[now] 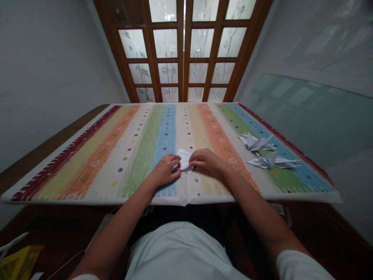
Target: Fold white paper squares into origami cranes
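A small piece of folded white paper (pixel 184 158) lies on the striped tablecloth near the table's front edge, between my two hands. My left hand (pixel 167 169) grips its left side, fingers curled with the thumb below. On the right side, my right hand (pixel 206 159) pinches the paper between thumb and fingertips. Parts of the paper's edges are hidden under the fingers. Off to the right rest two folded white paper cranes, the farther crane (pixel 256 142) just behind the nearer crane (pixel 273 160), both with wings spread.
A tablecloth (pixel 116 140) with coloured stripes covers the table, its front edge close to my body. White walls stand on both sides, and a glass panel (pixel 309 128) leans at the right. Wooden glazed doors (pixel 183 60) close the far end. A yellow basket (pixel 21 262) sits low at left.
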Motion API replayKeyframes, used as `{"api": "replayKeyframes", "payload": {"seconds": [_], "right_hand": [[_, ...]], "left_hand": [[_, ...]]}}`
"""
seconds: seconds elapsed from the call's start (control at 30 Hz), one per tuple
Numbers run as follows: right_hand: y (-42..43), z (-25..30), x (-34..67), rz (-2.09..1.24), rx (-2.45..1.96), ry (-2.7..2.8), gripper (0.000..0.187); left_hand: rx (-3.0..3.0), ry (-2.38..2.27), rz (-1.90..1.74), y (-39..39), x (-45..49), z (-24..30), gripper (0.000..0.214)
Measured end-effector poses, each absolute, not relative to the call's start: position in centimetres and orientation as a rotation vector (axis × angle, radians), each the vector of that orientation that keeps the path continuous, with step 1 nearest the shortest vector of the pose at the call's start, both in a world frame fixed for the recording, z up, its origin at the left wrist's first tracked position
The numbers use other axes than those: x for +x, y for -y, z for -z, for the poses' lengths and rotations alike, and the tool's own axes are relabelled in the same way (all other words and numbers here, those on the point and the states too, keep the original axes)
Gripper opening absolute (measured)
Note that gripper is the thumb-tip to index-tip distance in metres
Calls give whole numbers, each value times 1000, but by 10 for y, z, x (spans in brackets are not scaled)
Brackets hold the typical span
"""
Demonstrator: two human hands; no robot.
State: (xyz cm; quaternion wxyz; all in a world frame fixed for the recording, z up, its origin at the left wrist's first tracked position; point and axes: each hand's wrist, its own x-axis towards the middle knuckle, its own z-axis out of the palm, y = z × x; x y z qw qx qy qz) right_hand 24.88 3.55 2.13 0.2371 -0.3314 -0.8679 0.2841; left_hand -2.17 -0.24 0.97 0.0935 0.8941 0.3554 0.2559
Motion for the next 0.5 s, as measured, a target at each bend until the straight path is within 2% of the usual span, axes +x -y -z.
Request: {"api": "replayKeyframes", "payload": {"seconds": [0.17,0.27,0.37,0.5], "right_hand": [[-32,-21,242,-735,-919,2368,19],[-31,-21,242,-816,-940,2335,17],[-29,-20,242,-901,-983,2264,29],[-30,-14,236,-872,-1020,2209,33]], "left_hand": [[2675,-1063,-751,7,-19,-9,19],[2670,-1103,-742,6,-18,-8,22],[2669,-1171,-718,4,-17,-6,27],[2640,-1267,-699,2,-16,-5,32]]}}
